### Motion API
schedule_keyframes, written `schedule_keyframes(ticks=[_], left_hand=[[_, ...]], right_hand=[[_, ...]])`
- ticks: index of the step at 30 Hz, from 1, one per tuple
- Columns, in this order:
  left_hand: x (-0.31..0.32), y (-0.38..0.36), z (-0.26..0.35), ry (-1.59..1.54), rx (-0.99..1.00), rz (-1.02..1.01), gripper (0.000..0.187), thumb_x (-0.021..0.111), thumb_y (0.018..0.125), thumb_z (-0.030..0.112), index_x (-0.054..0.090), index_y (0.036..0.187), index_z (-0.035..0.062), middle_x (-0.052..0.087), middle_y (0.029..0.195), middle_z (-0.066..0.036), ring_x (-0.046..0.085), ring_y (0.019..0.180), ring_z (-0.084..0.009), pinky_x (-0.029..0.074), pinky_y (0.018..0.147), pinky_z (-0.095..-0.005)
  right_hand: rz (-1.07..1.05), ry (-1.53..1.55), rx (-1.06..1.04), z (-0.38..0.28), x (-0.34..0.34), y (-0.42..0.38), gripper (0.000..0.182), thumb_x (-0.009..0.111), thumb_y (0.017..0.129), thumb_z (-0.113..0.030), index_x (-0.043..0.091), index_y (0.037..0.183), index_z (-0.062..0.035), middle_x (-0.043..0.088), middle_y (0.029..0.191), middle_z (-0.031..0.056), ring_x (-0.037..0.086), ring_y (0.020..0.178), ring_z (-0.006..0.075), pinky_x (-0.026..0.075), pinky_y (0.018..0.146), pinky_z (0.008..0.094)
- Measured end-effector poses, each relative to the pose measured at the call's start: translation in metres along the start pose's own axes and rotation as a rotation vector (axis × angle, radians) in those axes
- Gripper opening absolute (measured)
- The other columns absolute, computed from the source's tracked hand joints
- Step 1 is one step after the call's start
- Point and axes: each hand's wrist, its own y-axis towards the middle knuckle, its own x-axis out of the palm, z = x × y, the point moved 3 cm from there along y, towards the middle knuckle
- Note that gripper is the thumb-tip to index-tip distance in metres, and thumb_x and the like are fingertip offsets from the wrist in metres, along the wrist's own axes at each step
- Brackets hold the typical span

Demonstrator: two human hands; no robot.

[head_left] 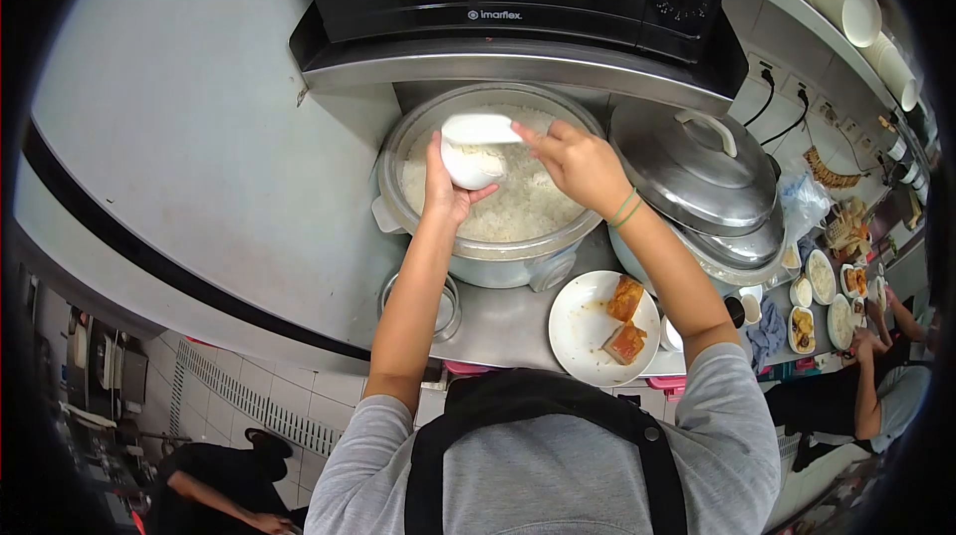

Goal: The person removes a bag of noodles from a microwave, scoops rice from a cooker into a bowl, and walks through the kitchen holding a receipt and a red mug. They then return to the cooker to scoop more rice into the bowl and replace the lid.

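Note:
My left hand [445,185] cups a small white bowl [468,172] with cooked rice in it, tilted over a big open rice cooker [418,231]. In my right hand [578,167] is a white rice paddle [482,128], its blade blurred and held across the top of the bowl. Cooked rice [528,207] fills much of the cooker below both hands. On the counter nearer to me lies a white plate [578,336] with two browned pieces of food [625,344] and some sauce.
A black microwave [488,17] sits on a shelf above the cooker. To the right stands a second cooker with a metal lid [697,167]. Filled dishes [803,329] line the counter farther right, where another person [876,386] works. Someone else [219,485] is at lower left.

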Motion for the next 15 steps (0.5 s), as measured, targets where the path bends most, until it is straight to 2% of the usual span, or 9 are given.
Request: schedule_keyframes(ticks=[1,4,6,7,9,11,13,15], left_hand=[[-0.001,0.001,0.001,0.002,-0.001,-0.001,0.075,0.034,0.079,0.071,0.045,0.124,0.0118,0.059,0.110,-0.014,0.062,0.095,-0.0275,0.055,0.066,-0.0428],[-0.009,0.006,0.001,-0.084,-0.023,-0.005,0.074,0.032,0.080,0.071,0.048,0.122,0.0123,0.060,0.108,-0.014,0.062,0.094,-0.0267,0.055,0.067,-0.0430],[-0.010,0.007,-0.001,-0.121,-0.022,-0.068,0.075,0.029,0.082,0.068,0.047,0.124,0.0074,0.059,0.110,-0.019,0.062,0.094,-0.0378,0.059,0.052,-0.0353],[-0.012,0.007,0.001,-0.120,-0.019,-0.068,0.075,0.029,0.082,0.068,0.047,0.124,0.0074,0.059,0.110,-0.019,0.062,0.094,-0.0378,0.059,0.052,-0.0353],[-0.011,0.005,0.002,-0.252,-0.133,-0.266,0.077,0.029,0.082,0.066,0.046,0.125,0.0049,0.058,0.111,-0.022,0.059,0.094,-0.0451,0.060,0.050,-0.0344],[-0.011,0.008,0.002,-0.254,-0.143,-0.273,0.077,0.030,0.081,0.066,0.046,0.125,0.0042,0.056,0.112,-0.023,0.058,0.094,-0.0477,0.060,0.050,-0.0346],[-0.013,0.008,0.004,-0.257,-0.149,-0.281,0.077,0.031,0.081,0.065,0.046,0.125,0.0036,0.055,0.114,-0.023,0.057,0.094,-0.0504,0.060,0.050,-0.0348],[-0.014,0.005,0.004,-0.404,-0.226,-0.294,0.075,0.035,0.079,0.063,0.046,0.126,0.0051,0.051,0.119,-0.024,0.052,0.101,-0.0524,0.060,0.053,-0.0370]], right_hand=[[-0.004,0.003,-0.060,0.001,0.007,-0.002,0.038,0.059,0.083,-0.017,0.058,0.120,-0.0223,0.053,0.071,0.0107,0.058,0.062,0.0290,0.049,0.056,0.0375],[-0.112,0.126,-0.012,0.012,0.016,-0.007,0.037,0.058,0.084,-0.016,0.058,0.120,-0.0228,0.054,0.072,0.0126,0.058,0.064,0.0299,0.048,0.059,0.0382],[-0.078,0.224,0.043,0.018,0.014,-0.003,0.036,0.058,0.084,-0.016,0.058,0.120,-0.0201,0.055,0.073,0.0142,0.058,0.065,0.0311,0.048,0.060,0.0394],[-0.048,0.326,0.103,0.021,0.013,-0.002,0.036,0.057,0.084,-0.016,0.058,0.120,-0.0173,0.057,0.075,0.0158,0.058,0.066,0.0323,0.048,0.061,0.0407],[0.002,0.326,0.144,0.026,0.026,-0.003,0.035,0.057,0.085,-0.015,0.058,0.120,-0.0140,0.058,0.076,0.0175,0.059,0.067,0.0334,0.047,0.062,0.0414],[0.055,0.321,0.185,0.030,0.037,-0.009,0.034,0.056,0.086,-0.015,0.057,0.120,-0.0107,0.059,0.078,0.0192,0.059,0.069,0.0344,0.047,0.063,0.0422],[-0.033,0.393,0.139,0.010,0.045,-0.019,0.034,0.056,0.086,-0.014,0.057,0.119,-0.0057,0.060,0.079,0.0205,0.059,0.070,0.0350,0.047,0.064,0.0423],[-0.006,0.413,0.125,0.007,0.038,-0.019,0.034,0.056,0.086,-0.015,0.057,0.120,-0.0093,0.060,0.078,0.0194,0.060,0.071,0.0347,0.047,0.064,0.0414]])
